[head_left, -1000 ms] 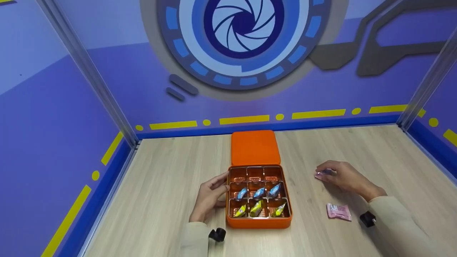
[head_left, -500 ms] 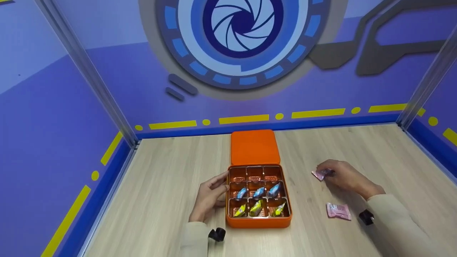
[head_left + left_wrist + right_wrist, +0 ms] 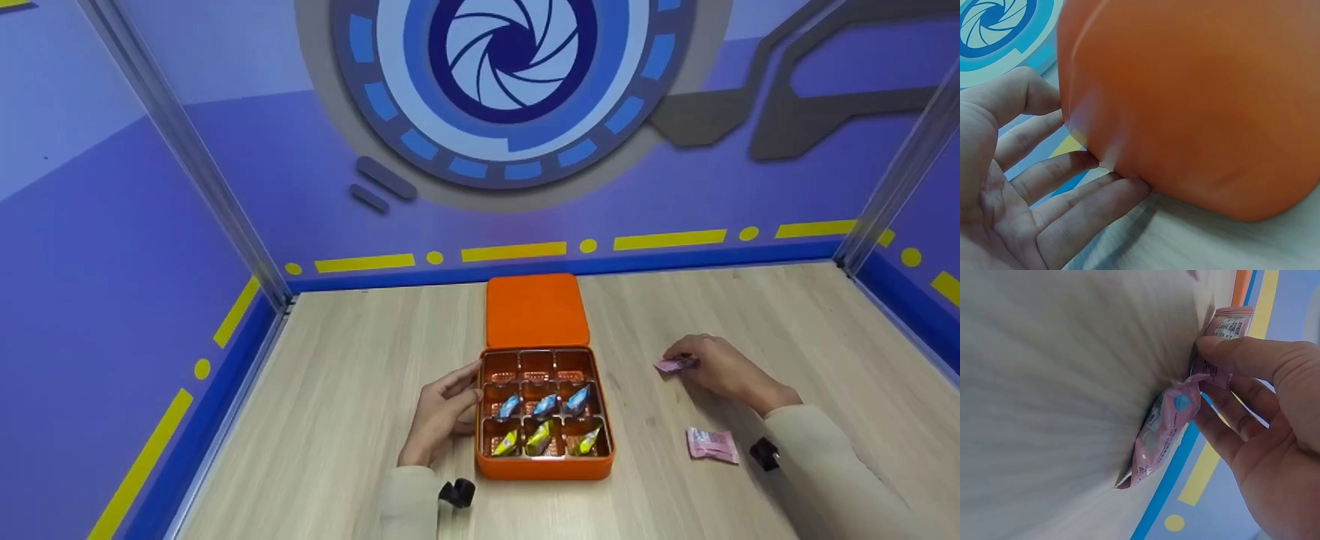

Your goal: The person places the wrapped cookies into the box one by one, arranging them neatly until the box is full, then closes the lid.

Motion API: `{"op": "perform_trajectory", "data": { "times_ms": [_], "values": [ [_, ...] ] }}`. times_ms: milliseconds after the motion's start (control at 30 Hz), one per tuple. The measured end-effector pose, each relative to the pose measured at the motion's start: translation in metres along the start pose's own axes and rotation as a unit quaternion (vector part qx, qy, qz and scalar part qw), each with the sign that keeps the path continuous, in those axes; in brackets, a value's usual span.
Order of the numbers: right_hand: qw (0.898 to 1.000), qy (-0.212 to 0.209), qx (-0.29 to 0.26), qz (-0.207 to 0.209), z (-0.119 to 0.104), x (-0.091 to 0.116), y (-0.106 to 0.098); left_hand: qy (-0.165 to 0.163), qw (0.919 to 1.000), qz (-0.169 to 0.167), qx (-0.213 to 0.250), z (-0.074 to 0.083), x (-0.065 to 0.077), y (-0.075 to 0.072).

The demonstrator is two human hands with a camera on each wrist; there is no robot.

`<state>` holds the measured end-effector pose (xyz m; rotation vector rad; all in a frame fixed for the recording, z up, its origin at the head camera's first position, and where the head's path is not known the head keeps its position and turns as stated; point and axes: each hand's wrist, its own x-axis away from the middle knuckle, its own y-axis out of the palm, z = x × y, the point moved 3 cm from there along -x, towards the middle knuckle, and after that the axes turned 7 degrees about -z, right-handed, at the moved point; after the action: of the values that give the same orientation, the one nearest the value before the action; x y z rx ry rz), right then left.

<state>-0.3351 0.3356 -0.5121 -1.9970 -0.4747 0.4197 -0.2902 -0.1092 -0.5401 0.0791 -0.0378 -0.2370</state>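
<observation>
An orange box [image 3: 544, 469] with a tray of square compartments stands open in the head view. Blue wrapped candies [image 3: 545, 406] fill its middle row, yellow wrapped candies [image 3: 538, 438] its front row, and the back row is bare. My left hand [image 3: 439, 412] touches the box's left wall with its fingertips and thumb; the left wrist view shows the fingers [image 3: 1095, 211] extended against that wall. To the right of the box, my right hand [image 3: 724, 367] pinches a pink wrapped candy [image 3: 1229, 326] between thumb and fingers, close over the table. Another pink wrapped candy [image 3: 711, 445] lies nearer me.
The orange lid [image 3: 536, 309] lies folded back behind the box, close to the blue-purple back wall [image 3: 465, 225]. Side walls with metal corner posts [image 3: 187, 157] border the wooden table [image 3: 360, 352] left and right.
My right hand has shifted slightly left, and the pink candy in it has turned and now sticks out further past the fingertips. The left hand and the box have stayed put.
</observation>
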Motion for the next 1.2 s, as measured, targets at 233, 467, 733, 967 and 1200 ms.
{"op": "perform_trajectory", "data": {
  "times_ms": [233,467,733,967,1200],
  "values": [
    [0.999,0.042,-0.031,-0.001,0.0001,0.0040,-0.0011,0.007,1.0000,0.004,-0.005,-0.0010,-0.0004,-0.0002],
    [0.999,0.028,-0.027,0.011,-0.0014,0.0041,-0.0020,0.010,0.9999,0.000,-0.006,-0.0017,-0.0003,-0.0003],
    [0.999,0.010,-0.019,0.026,-0.0009,0.0057,-0.0028,0.025,0.9997,-0.002,0.000,-0.0026,-0.0016,0.0005],
    [0.998,0.025,-0.039,0.032,-0.0002,0.0043,-0.0002,0.020,0.9996,-0.001,-0.018,-0.0015,-0.0015,0.0003],
    [0.998,0.019,-0.054,0.039,-0.0013,0.0025,0.0005,0.021,0.9997,-0.002,-0.015,-0.0017,-0.0008,-0.0006]
  ]
}}
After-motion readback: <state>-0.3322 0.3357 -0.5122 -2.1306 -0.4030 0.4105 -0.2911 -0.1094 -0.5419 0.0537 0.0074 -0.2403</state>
